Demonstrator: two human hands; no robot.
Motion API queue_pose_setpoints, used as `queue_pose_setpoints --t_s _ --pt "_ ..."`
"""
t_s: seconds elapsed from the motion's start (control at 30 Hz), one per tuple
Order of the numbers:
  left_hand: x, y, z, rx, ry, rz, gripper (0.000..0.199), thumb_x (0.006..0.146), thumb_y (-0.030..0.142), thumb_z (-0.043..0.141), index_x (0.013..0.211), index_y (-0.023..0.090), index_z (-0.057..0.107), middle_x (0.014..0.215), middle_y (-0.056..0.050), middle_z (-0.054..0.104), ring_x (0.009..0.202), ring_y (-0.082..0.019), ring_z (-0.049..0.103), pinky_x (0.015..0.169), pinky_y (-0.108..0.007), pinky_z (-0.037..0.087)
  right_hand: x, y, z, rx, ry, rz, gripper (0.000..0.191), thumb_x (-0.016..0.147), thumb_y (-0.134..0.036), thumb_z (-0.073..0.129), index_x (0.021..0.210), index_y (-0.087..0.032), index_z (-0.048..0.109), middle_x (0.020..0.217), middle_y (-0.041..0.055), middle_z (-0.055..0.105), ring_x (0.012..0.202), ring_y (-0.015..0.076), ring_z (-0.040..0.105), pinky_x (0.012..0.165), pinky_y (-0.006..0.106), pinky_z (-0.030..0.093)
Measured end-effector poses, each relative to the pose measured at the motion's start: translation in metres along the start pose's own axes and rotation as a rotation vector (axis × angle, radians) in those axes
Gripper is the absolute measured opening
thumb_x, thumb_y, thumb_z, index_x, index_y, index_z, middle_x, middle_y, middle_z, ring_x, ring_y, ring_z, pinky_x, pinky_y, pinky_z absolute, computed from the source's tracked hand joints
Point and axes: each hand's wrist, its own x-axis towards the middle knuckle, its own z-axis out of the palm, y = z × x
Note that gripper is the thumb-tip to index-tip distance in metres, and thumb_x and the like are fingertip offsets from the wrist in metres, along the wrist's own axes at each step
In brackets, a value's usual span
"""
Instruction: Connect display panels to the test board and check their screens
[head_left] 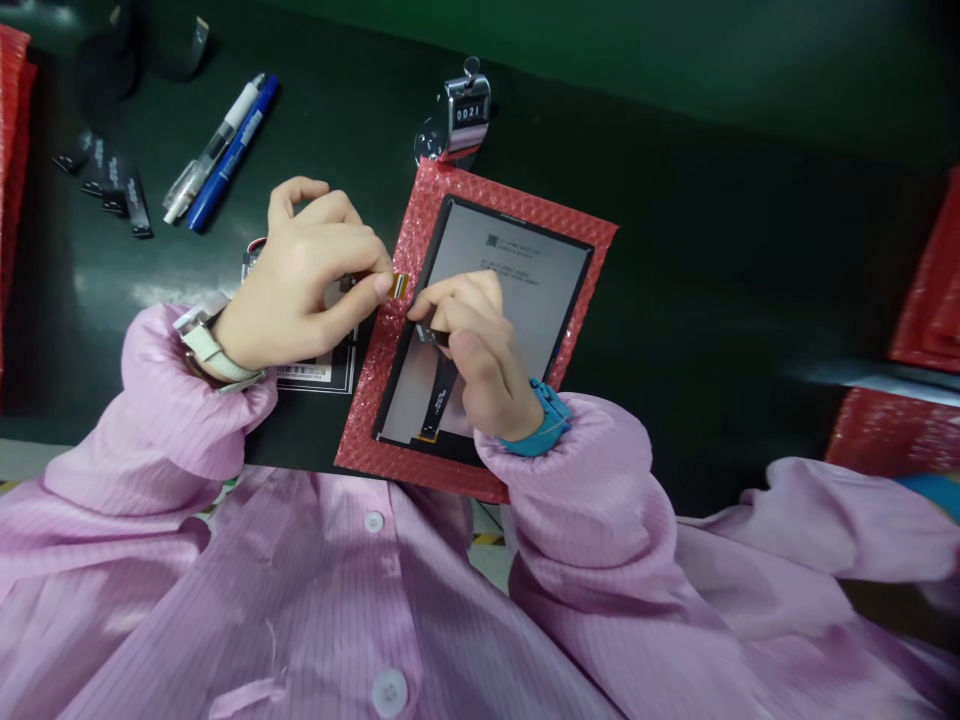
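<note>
A display panel (517, 300) with a grey back and dark border lies on a red bubble-wrap sheet (367, 400). My left hand (315, 275) pinches a small orange-and-black flex connector (400, 286) between thumb and index finger, over the sheet's left edge. Over the panel's left part, my right hand (484, 350) has its fingers closed on the dark end of a black flex cable (438, 398). The cable's lower end rests near the panel's bottom edge. Partly hidden under my left hand is a black labelled part (315, 375).
A silver tally counter (465, 112) stands above the wrap. A blue marker (234, 155) and a clear pen (214, 150) lie at the upper left, beside several black flex pieces (137, 203). Red wrap (930, 310) and another person's pink sleeve (847, 515) are at the right.
</note>
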Motion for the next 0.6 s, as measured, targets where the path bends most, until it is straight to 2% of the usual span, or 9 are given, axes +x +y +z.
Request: queue_pose_setpoints --t_s 0.17,0.37,0.6 --pt "0.001 0.0016 0.0002 -0.049 -0.079 0.008 0.03 0.093 0.041 0.049 0.072 0.026 0.063 0.07 -0.003 0.066 0.084 -0.026 0.063 0.109 -0.058 0.034 -0.0005 0.0028 0.0001 -0.095 0.0 -0.024 0.031 0.104 -0.035 0.038 0.08 -0.019 0.049 0.107 0.0071 0.065 0.102 0.0222 0.054 0.1 0.047 0.038" --pt "0.0028 0.0051 -0.0006 -0.094 -0.185 0.016 0.026 0.087 0.034 0.049 0.067 0.027 0.063 0.066 -0.001 0.066 0.083 -0.026 0.063 0.112 -0.059 0.029 -0.0008 0.0048 0.0003 -0.152 -0.041 -0.028 0.032 0.104 -0.036 0.035 0.083 -0.02 0.054 0.11 0.009 0.064 0.105 0.0233 0.052 0.102 0.048 0.037" --pt "0.0029 0.0051 -0.0006 -0.091 -0.234 0.035 0.023 0.086 0.033 0.049 0.069 0.027 0.062 0.067 -0.001 0.066 0.081 -0.025 0.062 0.11 -0.055 0.03 -0.0014 0.0057 0.004 -0.145 -0.05 -0.064 0.026 0.104 -0.031 0.039 0.084 -0.019 0.052 0.111 0.0078 0.064 0.107 0.0229 0.051 0.1 0.047 0.036"
